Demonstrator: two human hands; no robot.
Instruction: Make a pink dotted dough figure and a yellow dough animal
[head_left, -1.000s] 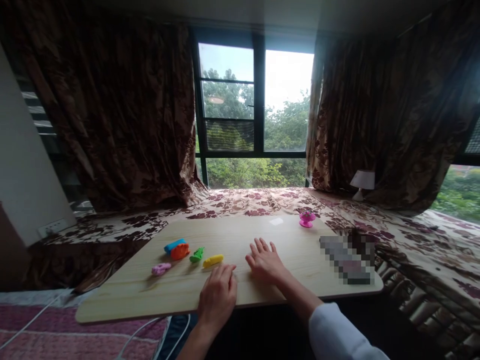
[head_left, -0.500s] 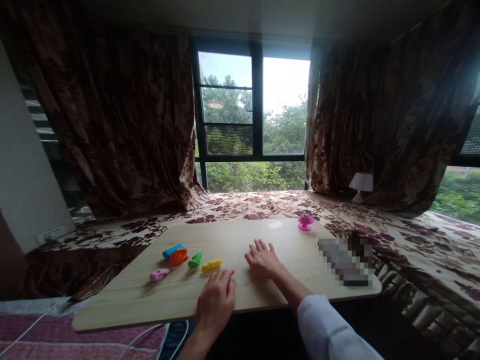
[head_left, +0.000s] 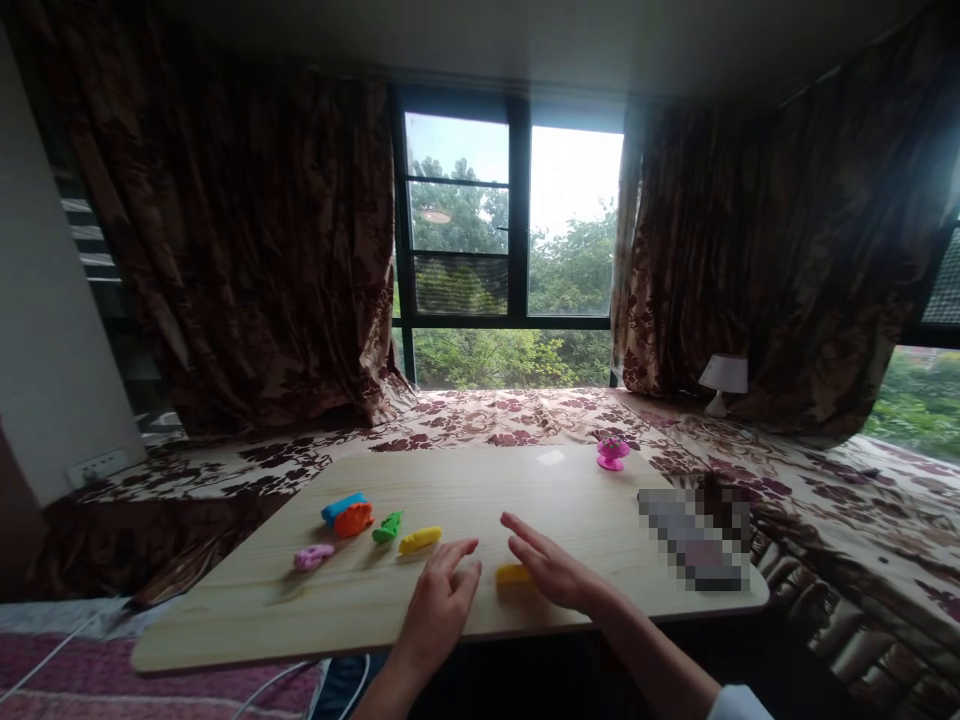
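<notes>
A flat yellow lump of clay (head_left: pixel 511 574) lies on the wooden tabletop (head_left: pixel 450 500) near its front edge. My right hand (head_left: pixel 551 566) hovers just right of it, turned on edge with fingers stretched out, touching or nearly touching the lump. To the lump's left, my left hand (head_left: pixel 441 598) rests with fingers extended and slightly apart. Further left sit small clay or plastic pieces: yellow (head_left: pixel 419 540), green (head_left: pixel 388 526), orange (head_left: pixel 354 519), blue (head_left: pixel 342 505) and pink (head_left: pixel 313 556).
A pink toy (head_left: pixel 613 452) stands at the table's far right. A blurred-out object (head_left: pixel 694 535) lies at the right edge. Floral bedding (head_left: pixel 487 415) surrounds the table, and a small white lamp (head_left: pixel 723 381) sits by the curtains. White cables (head_left: pixel 285 680) hang below the front edge.
My right hand lifted off the table and turned on edge, uncovering the yellow lump it had been pressing. My left hand shifted slightly and spread its fingers.
</notes>
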